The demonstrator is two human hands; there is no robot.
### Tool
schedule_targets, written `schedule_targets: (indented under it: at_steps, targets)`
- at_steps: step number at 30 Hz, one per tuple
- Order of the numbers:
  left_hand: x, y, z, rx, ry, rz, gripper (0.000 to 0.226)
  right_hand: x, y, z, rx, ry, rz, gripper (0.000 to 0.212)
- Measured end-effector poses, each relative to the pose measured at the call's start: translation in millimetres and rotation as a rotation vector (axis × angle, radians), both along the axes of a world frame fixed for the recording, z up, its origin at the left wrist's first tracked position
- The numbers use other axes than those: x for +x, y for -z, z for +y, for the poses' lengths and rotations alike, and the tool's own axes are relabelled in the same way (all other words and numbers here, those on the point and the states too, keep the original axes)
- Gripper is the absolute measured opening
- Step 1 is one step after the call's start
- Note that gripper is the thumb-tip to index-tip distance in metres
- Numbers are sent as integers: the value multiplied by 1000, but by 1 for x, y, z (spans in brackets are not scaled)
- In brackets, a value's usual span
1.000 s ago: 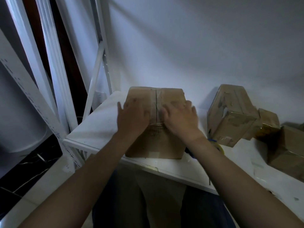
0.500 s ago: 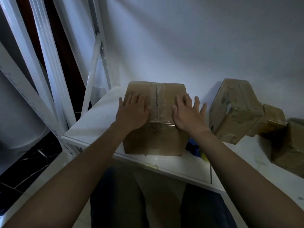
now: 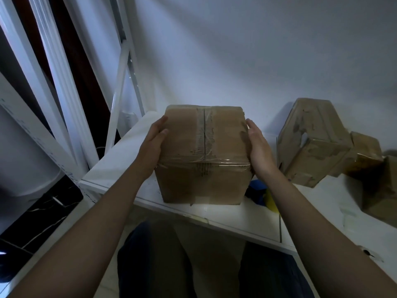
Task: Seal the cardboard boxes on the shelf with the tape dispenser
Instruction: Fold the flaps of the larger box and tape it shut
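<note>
**Sealing boxes on the shelf: one looks done, a few to go**

Starting big, the white shelf [image 3: 236,224] carries everything. Over on the right there's a heap of boxes [image 3: 315,145], tipped and leaning on each other and pretty scuffed. I can't tell whether any of them have fresh tape, so I'd count those as left to do.

The middle box [image 3: 204,183] stands upright near the shelf's front edge. The left grip [image 3: 153,143] and right grip [image 3: 256,145] lie flat against its two sides. Fingers are mostly straight, pressing inward rather than curled round anything.

Tucked just beside the box's lower right corner is a blue and yellow thing [image 3: 261,195]. It's probably the tape dispenser, but it's mostly hidden and nobody's holding it.

Smallest bit is the clear tape [image 3: 204,162], which runs down the top seam with another strip across the front top edge. So I'd say that box is pretty much sealed.
</note>
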State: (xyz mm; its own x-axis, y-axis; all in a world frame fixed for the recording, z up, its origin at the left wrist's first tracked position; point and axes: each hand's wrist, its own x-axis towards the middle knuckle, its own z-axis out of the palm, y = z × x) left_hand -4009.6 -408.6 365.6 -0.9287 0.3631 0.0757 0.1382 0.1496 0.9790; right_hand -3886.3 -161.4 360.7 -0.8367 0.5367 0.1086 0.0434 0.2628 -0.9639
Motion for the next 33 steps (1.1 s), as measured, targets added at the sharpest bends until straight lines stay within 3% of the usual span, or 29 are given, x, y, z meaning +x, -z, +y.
schedule_targets:
  at_steps: [4,7,11,14,16,19,22,27,33]
  targets:
    - [2,2,0,34,-25,-10,41,1,27,5,-267,8,22,55]
    - [5,0,0,25,-38,-11,41,5,46,2,-244,141,-61,46]
    - [0,-4,-3,-140,25,60,44,17,45,14,178,113,-94,50]
    - [-13,-8,-5,-464,89,363,40,19,23,22,325,70,-12,46]
    - [-14,-16,3,-576,185,576,51,18,-2,16,457,-98,20,46]
    - [4,-27,33,-739,406,766,77,6,-24,1,759,-364,-94,53]
    - [15,-17,54,-902,471,825,90,-4,-21,-11,972,-428,-160,59]
    - [17,-6,51,-980,438,889,110,-1,-11,-15,1183,-359,-182,82]
    - [14,-9,48,-997,462,881,106,5,-4,-7,1249,-382,-129,87]
